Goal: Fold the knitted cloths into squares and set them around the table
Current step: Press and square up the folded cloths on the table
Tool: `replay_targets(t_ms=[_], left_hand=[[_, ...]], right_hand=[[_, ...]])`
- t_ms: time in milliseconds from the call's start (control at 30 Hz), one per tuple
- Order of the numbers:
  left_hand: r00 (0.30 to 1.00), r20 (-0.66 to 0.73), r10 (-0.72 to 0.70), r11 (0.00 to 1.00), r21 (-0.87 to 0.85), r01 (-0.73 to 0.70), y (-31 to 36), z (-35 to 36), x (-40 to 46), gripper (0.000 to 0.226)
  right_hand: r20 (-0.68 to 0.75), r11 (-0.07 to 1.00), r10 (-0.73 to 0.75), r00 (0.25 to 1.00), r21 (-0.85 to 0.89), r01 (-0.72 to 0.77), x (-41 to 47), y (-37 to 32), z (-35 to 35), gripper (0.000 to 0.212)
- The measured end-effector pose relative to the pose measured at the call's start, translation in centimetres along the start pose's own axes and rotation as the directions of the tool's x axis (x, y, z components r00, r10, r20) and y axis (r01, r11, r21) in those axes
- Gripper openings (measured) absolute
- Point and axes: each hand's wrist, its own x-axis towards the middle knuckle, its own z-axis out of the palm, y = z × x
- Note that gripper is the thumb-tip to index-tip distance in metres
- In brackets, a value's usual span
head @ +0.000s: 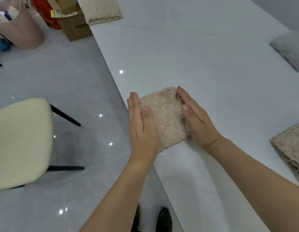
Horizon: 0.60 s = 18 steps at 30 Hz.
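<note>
Here, at the near edge of the white glossy desk [212, 67], a folded beige knitted cloth square [163, 118] lies flat between the left hand [142, 124] and the right hand [195, 118]; each grip is fully extended, straight fingers pressing against the square's opposite sides, curled round nothing. Farther right, a second folded beige knitted cloth [291, 151] lies at the frame edge, with a folded grey knitted cloth [291, 49] beyond it. At the far left desk edge lies a folded cream knitted cloth [102, 10].
</note>
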Motion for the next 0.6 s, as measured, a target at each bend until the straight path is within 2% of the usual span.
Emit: replay_targets(t_ms=[100,200,267,367,433,500,600], left_hand=[[1.000,0.021,0.016,0.997,0.075,-0.018,-0.2,0.2,0.1,0.052],[0.998,0.063,0.025,0.992,0.125,-0.033,-0.2,0.2,0.2,0.052],[0.993,0.113,0.038,0.983,0.172,-0.057,-0.4,-0.4,0.6,0.052],[0.970,0.224,0.097,0.934,0.316,-0.166,-0.6,-2.4,2.7,0.051],[0.906,0.380,0.188,0.833,0.426,-0.352,-0.5,-3.6,4.9,0.052],[0.791,0.565,0.236,0.703,0.463,-0.540,-0.3,-4.3,7.5,0.055],[0.593,0.771,0.233,0.549,0.399,-0.734,0.2,-4.5,10.9,0.056]], right_hand=[[0.015,1.000,-0.011,1.000,-0.018,0.011,0.0,-0.1,0.0,0.052],[-0.012,0.994,-0.005,1.000,-0.112,0.004,-0.3,-0.3,0.4,0.053],[-0.113,0.983,0.005,0.994,-0.183,-0.026,-0.7,-0.4,1.0,0.052],[-0.349,0.964,0.106,0.931,-0.194,-0.183,-1.5,-0.7,2.6,0.049],[-0.447,0.940,0.147,0.882,-0.214,-0.265,-2.0,-1.0,3.9,0.049],[-0.522,0.915,0.146,0.841,-0.253,-0.315,-2.6,-1.1,5.2,0.052],[-0.646,0.868,0.137,0.751,-0.287,-0.405,-2.9,-1.3,6.7,0.058]])
